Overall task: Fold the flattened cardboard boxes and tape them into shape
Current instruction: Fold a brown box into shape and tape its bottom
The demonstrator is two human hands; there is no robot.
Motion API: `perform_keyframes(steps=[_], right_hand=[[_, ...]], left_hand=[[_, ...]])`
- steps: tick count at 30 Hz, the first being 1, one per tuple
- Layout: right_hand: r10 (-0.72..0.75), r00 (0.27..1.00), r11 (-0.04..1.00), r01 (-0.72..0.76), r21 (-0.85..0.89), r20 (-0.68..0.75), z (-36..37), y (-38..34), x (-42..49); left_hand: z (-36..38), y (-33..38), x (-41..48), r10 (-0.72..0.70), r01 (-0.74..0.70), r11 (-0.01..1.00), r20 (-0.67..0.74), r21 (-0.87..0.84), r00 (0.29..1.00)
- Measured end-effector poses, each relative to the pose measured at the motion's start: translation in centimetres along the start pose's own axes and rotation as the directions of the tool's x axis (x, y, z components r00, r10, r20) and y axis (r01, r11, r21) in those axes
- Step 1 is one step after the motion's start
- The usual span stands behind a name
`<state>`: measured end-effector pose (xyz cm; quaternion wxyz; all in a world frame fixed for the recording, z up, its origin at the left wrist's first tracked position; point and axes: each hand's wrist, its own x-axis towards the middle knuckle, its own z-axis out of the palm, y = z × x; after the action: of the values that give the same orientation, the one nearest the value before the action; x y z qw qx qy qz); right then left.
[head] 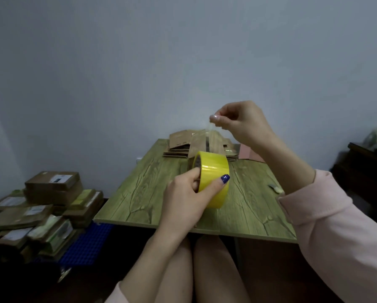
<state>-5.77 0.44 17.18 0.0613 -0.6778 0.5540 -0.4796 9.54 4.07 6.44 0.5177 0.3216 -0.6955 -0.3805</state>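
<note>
My left hand [188,193] grips a yellow roll of tape [213,171] and holds it up over the green wood-grain table [143,189]. Above it, my right hand [240,121] pinches the free end of a clear tape strip [208,138] that stretches down to the roll. A stack of flattened brown cardboard boxes [183,145] lies at the table's far edge, partly hidden behind the strip and the roll.
A heap of taped brown parcels [41,204] sits on the floor to the left, over a blue crate [84,246]. A small pale object [276,189] lies near the table's right edge. Dark furniture [364,171] stands at the right. My knees are under the table's near edge.
</note>
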Motion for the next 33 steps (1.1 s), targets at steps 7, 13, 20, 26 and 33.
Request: perform_keyframes(steps=[7, 13, 20, 26, 33], right_hand=[[-0.070, 0.991, 0.998, 0.069, -0.008, -0.118, -1.3, -1.2, 0.6], [-0.038, 0.999, 0.999, 0.038, 0.038, -0.023, -1.7, -1.8, 1.2], [-0.104, 0.988, 0.991, 0.094, -0.096, -0.110, -3.1, -1.7, 1.7], [-0.106, 0.983, 0.985, 0.083, -0.151, -0.149, -3.0, -0.1, 2.2], [-0.094, 0.968, 0.980, 0.048, -0.195, -0.233, -3.2, 0.8, 4.2]], left_hand=[[0.3, -0.3, -0.7, -0.248, 0.240, 0.958, -0.034, -0.158, 0.968], [0.5, -0.9, -0.3, -0.155, 0.200, 0.954, 0.206, -0.221, 0.966], [1.3, -4.0, -1.6, 0.011, -0.008, 1.000, 0.209, -0.017, 0.978], [0.9, -2.9, -1.7, 0.050, -0.033, 0.994, 0.167, -0.105, 0.985], [0.8, -2.9, -2.8, -0.179, 0.239, 0.895, 0.188, -0.376, 0.966]])
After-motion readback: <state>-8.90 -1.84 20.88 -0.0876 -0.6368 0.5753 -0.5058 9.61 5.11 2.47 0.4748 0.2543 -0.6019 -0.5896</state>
